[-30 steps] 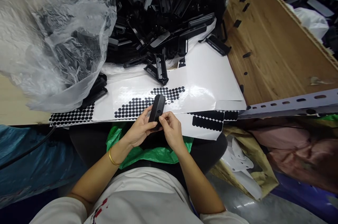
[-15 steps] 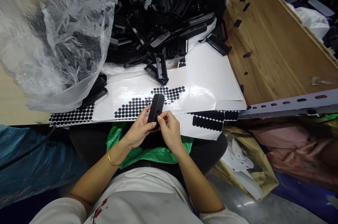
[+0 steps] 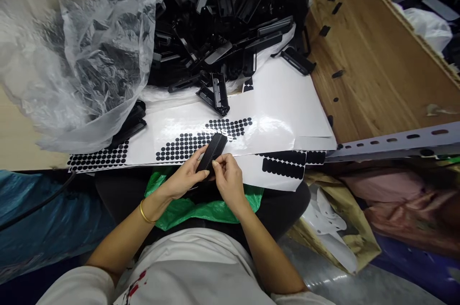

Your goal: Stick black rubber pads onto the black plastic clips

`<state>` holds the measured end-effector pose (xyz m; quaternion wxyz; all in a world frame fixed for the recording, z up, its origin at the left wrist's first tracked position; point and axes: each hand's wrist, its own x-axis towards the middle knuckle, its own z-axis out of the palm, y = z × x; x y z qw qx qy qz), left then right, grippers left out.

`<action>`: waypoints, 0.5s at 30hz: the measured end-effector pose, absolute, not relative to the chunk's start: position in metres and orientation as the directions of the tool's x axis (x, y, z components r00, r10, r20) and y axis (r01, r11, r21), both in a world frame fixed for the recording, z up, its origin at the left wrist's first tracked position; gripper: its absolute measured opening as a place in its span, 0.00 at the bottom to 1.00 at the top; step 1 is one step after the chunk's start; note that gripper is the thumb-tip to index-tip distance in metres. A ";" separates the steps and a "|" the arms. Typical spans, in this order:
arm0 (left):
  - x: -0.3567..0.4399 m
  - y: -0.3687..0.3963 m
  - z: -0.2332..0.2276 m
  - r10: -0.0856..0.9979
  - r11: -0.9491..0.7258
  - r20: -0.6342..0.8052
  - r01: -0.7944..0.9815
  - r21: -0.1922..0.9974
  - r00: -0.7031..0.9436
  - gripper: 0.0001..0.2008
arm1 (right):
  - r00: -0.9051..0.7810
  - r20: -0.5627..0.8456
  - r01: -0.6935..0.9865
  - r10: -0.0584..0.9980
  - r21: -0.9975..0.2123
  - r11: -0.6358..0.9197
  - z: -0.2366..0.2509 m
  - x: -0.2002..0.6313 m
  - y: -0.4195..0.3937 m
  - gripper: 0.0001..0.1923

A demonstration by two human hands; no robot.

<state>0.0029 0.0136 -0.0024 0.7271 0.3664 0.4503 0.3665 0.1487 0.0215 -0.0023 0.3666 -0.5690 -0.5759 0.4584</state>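
The left hand (image 3: 183, 178) gripped the black plastic bar (image 3: 212, 151) above the sticker sheet (image 3: 230, 127); since a moment earlier it had tilted rightward, while the right hand (image 3: 228, 175) pinched its lower end.

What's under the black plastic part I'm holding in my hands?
Behind the black plastic part lies a white sheet of round black dots; lower down, a green bag. The part hides some dots.

black ribbed part (image 3: 212, 150), white sheet (image 3: 280, 113) with black dots (image 3: 183, 146), green bag (image 3: 201, 206), gold bangle (image 3: 143, 213).
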 end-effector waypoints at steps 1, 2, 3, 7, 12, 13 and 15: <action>-0.004 0.012 -0.001 0.845 0.454 -0.374 -0.144 0.879 0.381 0.36 | -0.080 -0.093 0.303 0.992 -0.951 -0.065 -0.002 0.152 0.022 0.05; -0.011 0.012 0.001 0.820 0.434 -0.356 -0.082 0.897 0.448 0.35 | -0.065 -0.083 0.279 0.994 -0.958 -0.061 -0.001 0.157 0.023 0.05; -0.019 0.012 0.004 0.791 0.399 -0.334 -0.019 0.917 0.513 0.34 | -0.040 -0.068 0.252 0.997 -0.966 -0.056 0.000 0.162 0.024 0.06; -0.036 0.031 0.020 0.820 0.150 -0.261 0.249 0.957 0.510 0.22 | 0.030 -0.026 0.189 0.999 -0.981 -0.031 0.000 0.179 0.032 0.08; 0.007 0.105 0.029 0.986 -0.167 0.123 0.555 0.815 0.115 0.25 | -0.040 -0.035 0.224 0.999 -0.974 -0.025 -0.002 0.169 0.037 0.08; 0.020 0.122 0.029 0.987 -0.154 0.151 0.619 0.771 0.057 0.26 | -0.055 -0.033 0.242 0.998 -0.970 -0.019 -0.002 0.165 0.037 0.07; 0.044 0.153 0.028 0.985 -0.024 0.143 0.744 0.667 -0.096 0.28 | -0.085 -0.022 0.299 0.996 -0.954 0.005 -0.004 0.158 0.037 0.07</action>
